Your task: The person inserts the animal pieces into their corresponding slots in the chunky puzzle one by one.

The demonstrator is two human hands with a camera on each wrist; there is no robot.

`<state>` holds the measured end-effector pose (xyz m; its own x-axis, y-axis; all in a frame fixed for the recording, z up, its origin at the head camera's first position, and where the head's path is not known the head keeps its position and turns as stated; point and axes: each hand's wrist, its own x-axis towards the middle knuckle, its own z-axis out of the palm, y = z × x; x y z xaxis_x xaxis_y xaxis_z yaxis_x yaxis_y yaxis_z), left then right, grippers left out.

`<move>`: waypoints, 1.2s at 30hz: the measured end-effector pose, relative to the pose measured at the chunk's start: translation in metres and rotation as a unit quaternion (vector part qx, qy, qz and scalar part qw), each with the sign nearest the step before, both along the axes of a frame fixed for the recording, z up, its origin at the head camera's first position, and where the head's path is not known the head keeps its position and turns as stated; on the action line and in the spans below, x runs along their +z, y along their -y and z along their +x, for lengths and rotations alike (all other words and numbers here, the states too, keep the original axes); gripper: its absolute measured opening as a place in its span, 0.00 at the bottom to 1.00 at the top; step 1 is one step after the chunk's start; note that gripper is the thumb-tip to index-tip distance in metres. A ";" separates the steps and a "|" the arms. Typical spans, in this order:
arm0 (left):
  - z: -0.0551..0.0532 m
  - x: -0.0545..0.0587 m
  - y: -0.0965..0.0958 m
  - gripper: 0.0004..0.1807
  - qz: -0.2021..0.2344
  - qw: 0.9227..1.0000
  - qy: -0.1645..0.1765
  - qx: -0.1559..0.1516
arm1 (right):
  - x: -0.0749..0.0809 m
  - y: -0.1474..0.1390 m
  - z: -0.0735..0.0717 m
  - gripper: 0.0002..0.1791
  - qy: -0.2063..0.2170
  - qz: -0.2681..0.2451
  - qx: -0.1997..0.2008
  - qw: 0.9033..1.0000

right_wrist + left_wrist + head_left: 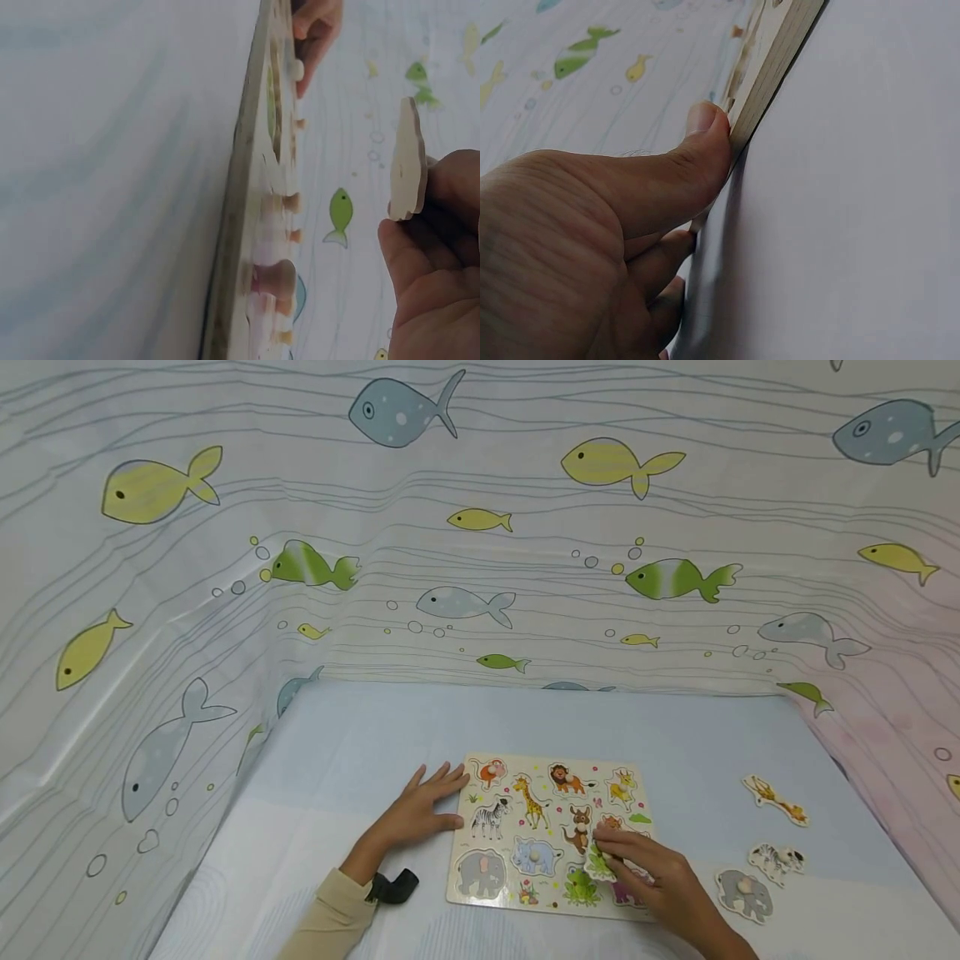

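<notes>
Pinched by the right hand (660, 870), apparently at its knob so the underside is free, the frog piece (600, 865) is above the near right of the animal puzzle board (459, 839), whose left edge the left hand (420, 806) touches with extended fingers, presumably for steadiness.

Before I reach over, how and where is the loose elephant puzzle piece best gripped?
Probably by the small knob that seems to rise near its middle, pinched from above, coming from the near side: the elephant piece lies flat, picture up, and the zebra piece sits close on its far side.
</notes>
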<state>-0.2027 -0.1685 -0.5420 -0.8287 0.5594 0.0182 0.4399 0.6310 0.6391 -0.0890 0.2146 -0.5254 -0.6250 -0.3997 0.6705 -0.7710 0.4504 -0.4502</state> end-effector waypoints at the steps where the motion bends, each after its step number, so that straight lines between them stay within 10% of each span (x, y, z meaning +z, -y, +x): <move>1: 0.000 0.000 0.000 0.41 0.000 1.000 0.001 0.001 | -0.001 0.001 0.000 0.27 -0.001 -0.002 0.005 1.000; 26: 0.000 -0.001 0.000 0.41 -0.009 1.000 0.001 0.004 | -0.026 0.019 0.009 0.21 0.069 0.016 0.019 0.997; 36: 0.001 0.003 -0.001 0.41 -0.009 1.000 0.004 0.005 | -0.031 0.022 0.008 0.24 0.034 0.051 0.023 0.998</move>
